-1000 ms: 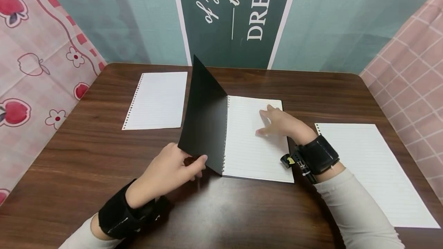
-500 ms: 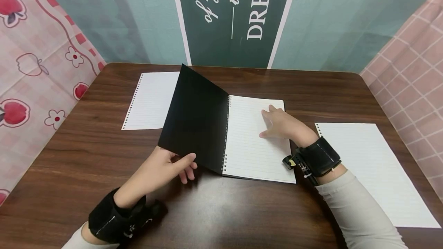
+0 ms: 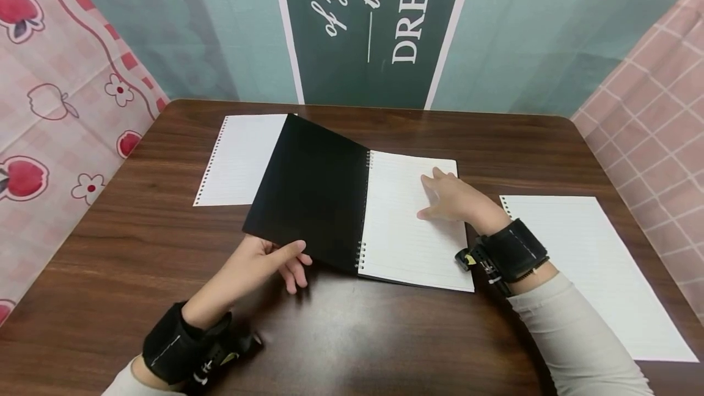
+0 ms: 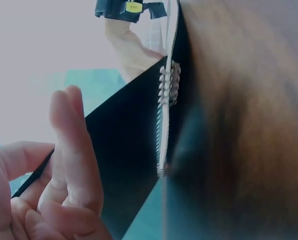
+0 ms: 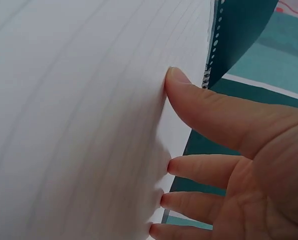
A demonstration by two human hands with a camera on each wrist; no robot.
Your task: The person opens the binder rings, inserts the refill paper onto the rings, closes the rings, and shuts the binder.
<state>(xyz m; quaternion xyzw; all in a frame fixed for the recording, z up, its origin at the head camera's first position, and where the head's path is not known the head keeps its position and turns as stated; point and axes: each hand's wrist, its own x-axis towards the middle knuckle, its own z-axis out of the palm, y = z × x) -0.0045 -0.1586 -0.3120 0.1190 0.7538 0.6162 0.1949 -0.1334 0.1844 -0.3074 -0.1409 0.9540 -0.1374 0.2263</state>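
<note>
A spiral notebook [image 3: 401, 237] lies open on the table with a lined white page facing up. Its black cover [image 3: 316, 191] slants up to the left of the coil. My left hand [image 3: 264, 264] pinches the cover's lower left corner, thumb on top and index finger beneath, while the other fingers extend free. On the lined page, my right hand [image 3: 453, 197] rests its spread fingertips, as the right wrist view shows with the thumb [image 5: 203, 102] touching the paper. In the left wrist view the metal coil [image 4: 168, 85] appears edge-on.
One loose punched sheet [image 3: 236, 164] lies at the back left, partly covered by the black cover in the head view. Another loose sheet [image 3: 588, 261] is at the right, under the right forearm's line. The brown table [image 3: 341, 347] ends at a printed backdrop.
My left hand has swung the black cover left and lower, so it now overlaps the left sheet in view. The notebook and right hand have shifted slightly right.
</note>
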